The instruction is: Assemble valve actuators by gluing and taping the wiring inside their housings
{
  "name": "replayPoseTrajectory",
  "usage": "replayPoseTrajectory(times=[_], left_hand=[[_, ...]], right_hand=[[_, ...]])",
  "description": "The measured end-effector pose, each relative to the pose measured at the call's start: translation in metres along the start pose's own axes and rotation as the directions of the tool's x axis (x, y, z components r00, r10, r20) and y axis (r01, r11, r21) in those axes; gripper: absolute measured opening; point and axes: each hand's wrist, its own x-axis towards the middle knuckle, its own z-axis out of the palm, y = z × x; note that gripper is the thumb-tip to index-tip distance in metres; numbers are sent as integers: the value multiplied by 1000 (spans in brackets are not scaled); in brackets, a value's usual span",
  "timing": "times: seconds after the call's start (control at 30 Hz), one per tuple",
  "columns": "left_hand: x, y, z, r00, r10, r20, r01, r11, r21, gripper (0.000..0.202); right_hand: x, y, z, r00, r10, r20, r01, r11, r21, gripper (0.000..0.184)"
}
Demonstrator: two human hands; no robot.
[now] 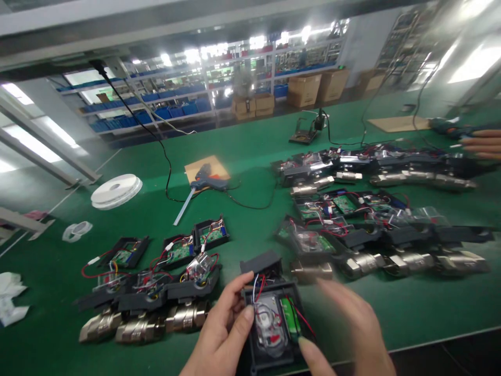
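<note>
My left hand [225, 334] grips a black plastic housing [270, 363] by its left side, with the thumb over the rim. A clear plastic cover [268, 326] sits inside, beside a green rectangular part [290, 318] with red and black wires. Behind the housing stands a smaller dark lid [261, 262], joined by red and white wires. My right hand [352, 329] is blurred, its fingers spread well apart from the thumb; the thumb tip lies at the housing's right side, near the green part. Whether it touches cannot be told.
Valve assemblies with metal bodies stand in rows at left [141, 329] and right [364, 263]. A glue gun [207, 180] rests on cardboard, its cord crossing the green table. White rolls [116, 191] lie left. A soldering-iron stand [305, 133] is behind; another person's hand [485, 143] shows far right.
</note>
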Motion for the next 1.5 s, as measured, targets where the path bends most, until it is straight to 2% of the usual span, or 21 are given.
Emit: replayPoseTrajectory(times=[0.07,0.13,0.3,0.37,0.43,0.5,0.53,0.6,0.67,0.73,0.8,0.87,1.0,1.2,1.27,1.37,1.5], left_hand=[[0,-2,-2,1000,3,-11,-3,998,55,52],[1,-6,-4,999,37,-28,-33,992,124,49],[4,-15,-2,993,114,-41,-107,981,160,44],[5,-16,-3,990,143,-21,-136,972,191,42],[6,-11,-7,985,171,21,-170,943,287,40],[6,-1,-13,971,230,70,-236,854,463,38],[6,6,-17,954,285,88,-284,778,560,36],[8,24,-24,894,432,117,-378,589,715,29],[12,42,-27,827,535,173,-451,447,772,22],[19,56,-27,801,531,274,-523,401,752,19],[28,66,-25,804,459,378,-570,415,709,20],[36,73,-22,820,376,432,-568,438,697,19],[46,82,-21,857,242,455,-513,490,705,12],[52,86,-22,851,153,503,-507,488,710,13],[54,83,-21,856,148,495,-489,543,683,16],[55,75,-21,895,140,423,-405,653,641,20],[51,66,-18,923,160,351,-356,705,614,23]], right_hand=[[8,-10,0,967,-256,10,256,964,-67,42],[17,-20,5,922,-382,60,386,919,-80,35],[25,-30,19,930,-361,70,358,932,56,12],[22,-28,21,923,-379,64,375,925,69,13],[20,-25,22,916,-396,64,394,918,40,17],[19,-24,22,911,-408,64,408,913,3,21],[18,-24,22,909,-411,64,412,911,-12,22],[18,-25,23,909,-411,68,413,910,-30,24],[18,-25,23,908,-410,79,414,910,-35,24],[19,-26,22,906,-416,82,420,907,-40,24],[19,-26,21,905,-419,75,423,905,-43,24],[19,-26,21,908,-414,69,417,908,-46,23],[17,-25,23,912,-402,79,406,913,-43,22],[15,-23,25,919,-389,66,392,919,-41,23],[14,-22,26,920,-388,56,390,920,-40,22],[14,-21,26,924,-379,55,381,924,-33,21],[15,-22,24,922,-378,87,381,924,-28,23]])
